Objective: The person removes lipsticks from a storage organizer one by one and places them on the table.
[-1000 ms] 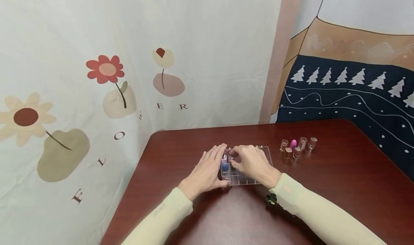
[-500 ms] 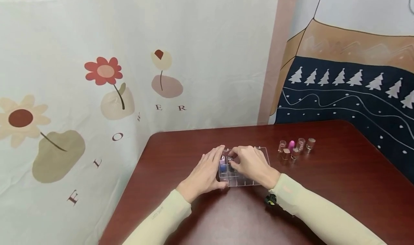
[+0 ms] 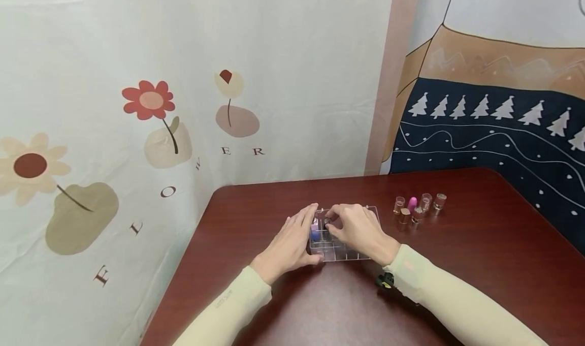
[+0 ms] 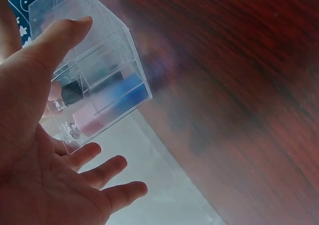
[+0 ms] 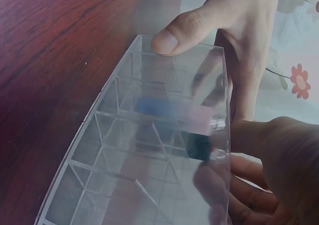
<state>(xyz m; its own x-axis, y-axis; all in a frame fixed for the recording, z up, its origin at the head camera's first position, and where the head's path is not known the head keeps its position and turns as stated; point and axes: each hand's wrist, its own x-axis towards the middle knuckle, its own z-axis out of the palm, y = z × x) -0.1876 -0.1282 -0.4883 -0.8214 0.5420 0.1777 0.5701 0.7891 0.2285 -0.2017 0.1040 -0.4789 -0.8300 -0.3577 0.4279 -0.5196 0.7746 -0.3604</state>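
A clear plastic organizer (image 3: 339, 256) with divided compartments stands on the table. My left hand (image 3: 289, 245) rests along its left side, with straight fingers at the side and the thumb at the front corner. With thumb and fingertips, my right hand (image 3: 362, 232) pinches a small dark lipstick-like tube (image 4: 73, 92) with a clear end, at a back compartment. Beside it in the left column sit a pink tube (image 5: 198, 117) with a clear end and a blue piece (image 3: 315, 236). My right hand hides part of the organizer in the head view.
On the table (image 3: 448, 280) to the right of the organizer stands a small group of tubes: a brown one (image 3: 404, 215), a bright pink one (image 3: 412, 203) and several clear-ended ones (image 3: 440, 201). Printed cloth (image 3: 297, 82) hangs behind the table.
The head view has shifted slightly. The dark tube shows a little more between my right fingertips. My left hand keeps its place at the organizer's side.
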